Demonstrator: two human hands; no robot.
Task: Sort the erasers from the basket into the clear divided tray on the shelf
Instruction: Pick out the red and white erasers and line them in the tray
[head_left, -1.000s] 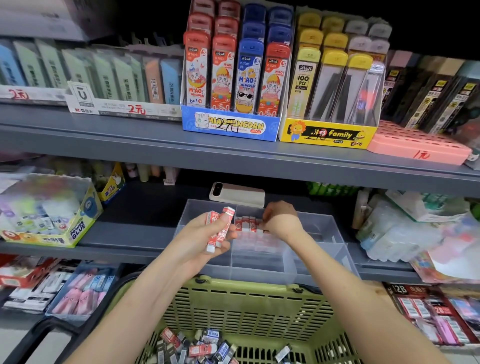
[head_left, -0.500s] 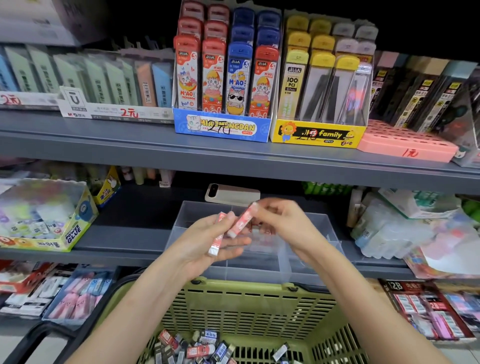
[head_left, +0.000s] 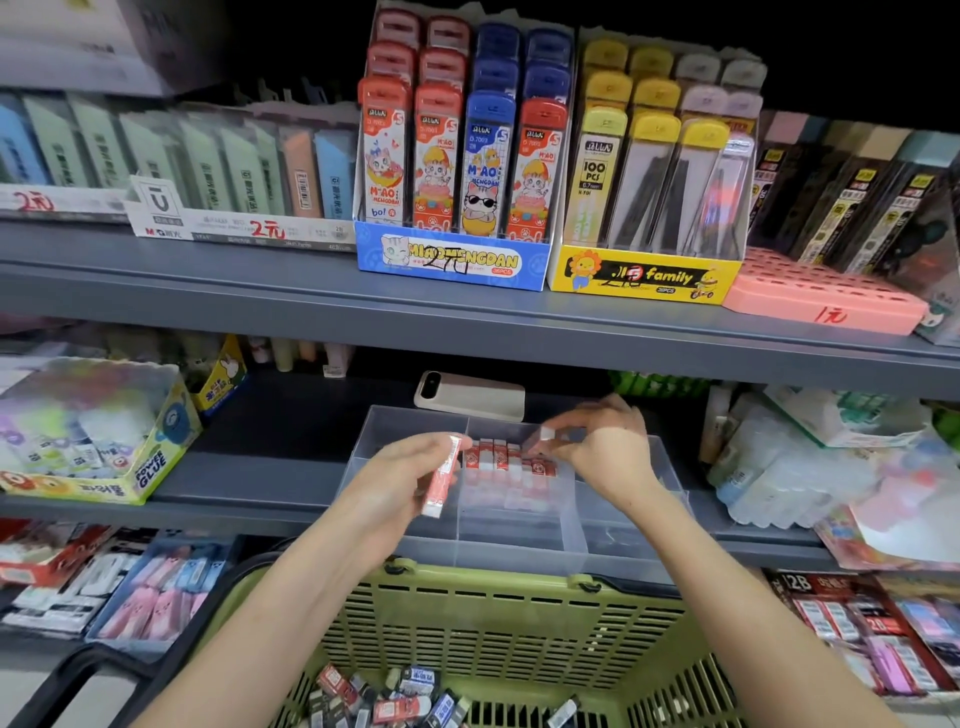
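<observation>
Over the clear divided plastic tray (head_left: 628, 535), right hand (head_left: 608, 452) pinches a red-sleeved white eraser (head_left: 546, 434), seemingly endwise; left hand (head_left: 395, 483) grips a second eraser (head_left: 441, 480). Light, firm: hold long sides.

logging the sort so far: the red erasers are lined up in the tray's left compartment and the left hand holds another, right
Not quite. The head view shows the row of red erasers in the middle compartment of the clear tray, not the left one. The left hand does hold another red eraser.
</observation>
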